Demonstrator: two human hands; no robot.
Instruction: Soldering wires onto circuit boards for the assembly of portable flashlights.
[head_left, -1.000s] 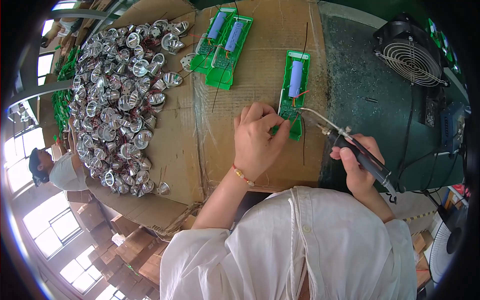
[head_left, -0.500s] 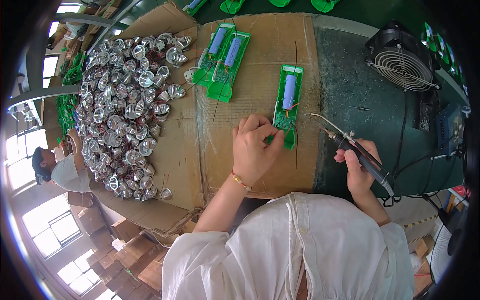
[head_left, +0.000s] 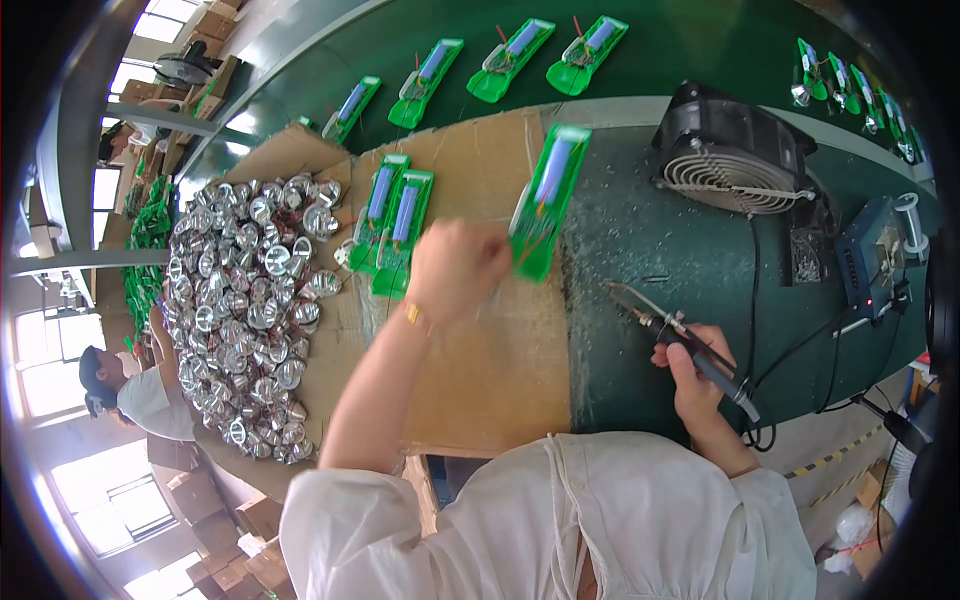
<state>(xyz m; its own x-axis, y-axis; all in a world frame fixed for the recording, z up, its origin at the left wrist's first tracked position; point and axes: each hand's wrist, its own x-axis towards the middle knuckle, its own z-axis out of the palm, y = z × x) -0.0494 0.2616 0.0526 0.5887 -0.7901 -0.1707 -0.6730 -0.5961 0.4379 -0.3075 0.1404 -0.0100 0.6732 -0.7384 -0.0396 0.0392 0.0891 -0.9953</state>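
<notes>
My left hand (head_left: 460, 265) is blurred by motion, its fingers seemingly curled. It is beside the lower left edge of a green plastic housing (head_left: 528, 258) holding a blue cylindrical battery (head_left: 552, 178) and wires; whether it touches the housing cannot be made out. Two more such housings (head_left: 392, 276) lie side by side just left of this hand, partly overlapping. In my right hand (head_left: 694, 375) is a soldering iron (head_left: 705, 362) with a thin metal tube along it. Its tip points up and left above the green bench.
Many shiny reflector cups (head_left: 245, 300) fill the left side of the cardboard (head_left: 500, 385). A black fan (head_left: 735, 150) stands at the far right, near a blue soldering station (head_left: 865, 260). Several green housings (head_left: 510, 60) lie along the far strip. Another person (head_left: 150, 395) works at left.
The view has shifted, showing more of the far strip. My left hand has come off the circuit board area, leftward. The single housing now lies farther away, overlapping the cardboard's right edge.
</notes>
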